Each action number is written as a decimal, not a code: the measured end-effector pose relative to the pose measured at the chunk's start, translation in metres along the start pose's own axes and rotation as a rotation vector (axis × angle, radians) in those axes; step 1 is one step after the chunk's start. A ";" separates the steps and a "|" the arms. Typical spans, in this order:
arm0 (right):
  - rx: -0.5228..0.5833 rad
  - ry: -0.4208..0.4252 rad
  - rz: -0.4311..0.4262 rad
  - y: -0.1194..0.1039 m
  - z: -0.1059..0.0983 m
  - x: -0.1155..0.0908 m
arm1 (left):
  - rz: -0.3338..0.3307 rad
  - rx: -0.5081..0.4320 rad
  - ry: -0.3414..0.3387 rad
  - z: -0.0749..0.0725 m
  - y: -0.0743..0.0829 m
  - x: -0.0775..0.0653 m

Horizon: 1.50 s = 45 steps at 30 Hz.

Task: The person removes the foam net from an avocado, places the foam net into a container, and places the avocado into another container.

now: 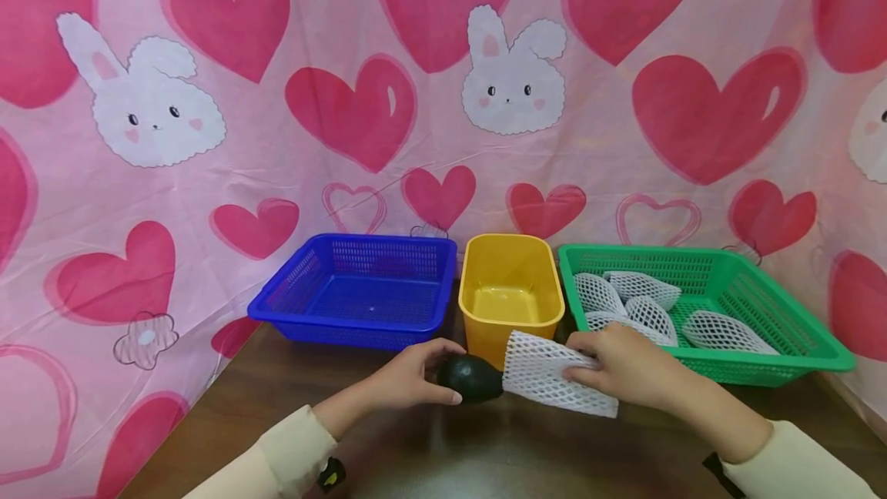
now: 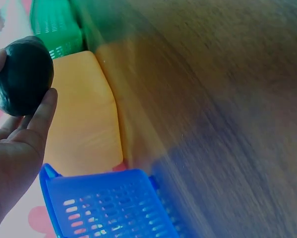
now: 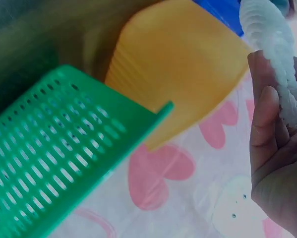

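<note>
My left hand (image 1: 409, 377) holds a dark, glossy avocado (image 1: 471, 378) between thumb and fingers, in front of the yellow bin. In the left wrist view the avocado (image 2: 27, 74) shows whole, with fingers below it and the thumb at its side. My right hand (image 1: 617, 364) pinches a white foam net sleeve (image 1: 547, 376), which looks flattened. The sleeve's left end is right at the avocado's narrow right tip. In the right wrist view the sleeve (image 3: 274, 44) runs up between thumb and fingers.
A blue basket (image 1: 374, 329) stands at the left and a yellow bin (image 1: 513, 333) in the middle. The green basket (image 1: 797, 360) at the right contains several white foam net sleeves (image 1: 724, 332). They stand on a brown wooden table (image 1: 388, 460) before a pink heart-print cloth (image 1: 430, 137).
</note>
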State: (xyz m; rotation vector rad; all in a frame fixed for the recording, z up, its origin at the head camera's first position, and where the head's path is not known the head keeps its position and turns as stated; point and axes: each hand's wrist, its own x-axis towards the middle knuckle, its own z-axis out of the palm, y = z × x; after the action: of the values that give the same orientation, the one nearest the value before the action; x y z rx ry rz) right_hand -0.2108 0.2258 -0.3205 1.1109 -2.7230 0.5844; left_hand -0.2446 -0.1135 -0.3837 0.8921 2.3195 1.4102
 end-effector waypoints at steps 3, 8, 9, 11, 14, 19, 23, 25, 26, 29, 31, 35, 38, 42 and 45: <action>-0.037 0.044 0.007 -0.001 -0.008 0.004 | 0.006 0.004 0.015 -0.002 0.000 -0.002; -0.075 0.083 0.069 -0.003 -0.019 0.018 | 0.013 -0.001 0.028 -0.005 -0.002 -0.004; -0.076 0.089 0.086 -0.003 -0.021 0.021 | 0.017 -0.005 0.030 -0.005 -0.002 -0.004; -0.073 0.101 0.116 -0.003 -0.024 0.029 | 0.020 -0.006 0.032 -0.006 -0.002 -0.004; -0.068 0.119 0.149 -0.002 -0.027 0.042 | 0.020 0.001 0.036 -0.006 -0.003 -0.005; -0.064 0.149 0.188 0.001 -0.028 0.065 | 0.019 0.007 0.046 -0.008 -0.004 -0.007; -0.059 0.156 0.266 0.006 -0.026 0.083 | 0.028 0.002 0.053 -0.009 -0.003 -0.009; -0.037 0.146 0.313 0.010 -0.025 0.091 | 0.030 -0.001 0.056 -0.010 -0.003 -0.010; -0.023 0.140 0.341 0.012 -0.024 0.095 | 0.030 -0.002 0.057 -0.011 -0.002 -0.010; 0.037 0.127 0.410 0.016 -0.021 0.104 | 0.028 -0.003 0.057 -0.012 -0.003 -0.011; 0.054 0.127 0.442 0.019 -0.018 0.110 | 0.024 0.002 0.057 -0.013 -0.004 -0.011; 0.107 0.122 0.497 0.023 -0.011 0.121 | 0.021 0.013 0.058 -0.014 -0.004 -0.011; 0.174 0.099 0.548 0.024 -0.004 0.130 | 0.016 0.020 0.065 -0.015 -0.003 -0.013; 0.202 0.052 0.634 0.024 0.005 0.141 | 0.006 0.020 0.067 -0.016 -0.004 -0.013; 0.218 0.026 0.680 0.024 0.012 0.147 | 0.001 0.012 0.062 -0.016 -0.006 -0.012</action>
State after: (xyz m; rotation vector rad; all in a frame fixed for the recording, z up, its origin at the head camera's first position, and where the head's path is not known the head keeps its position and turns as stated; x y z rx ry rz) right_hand -0.3328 0.1420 -0.2982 0.1598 -3.0340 0.9814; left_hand -0.2457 -0.1344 -0.3820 0.8645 2.3749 1.4458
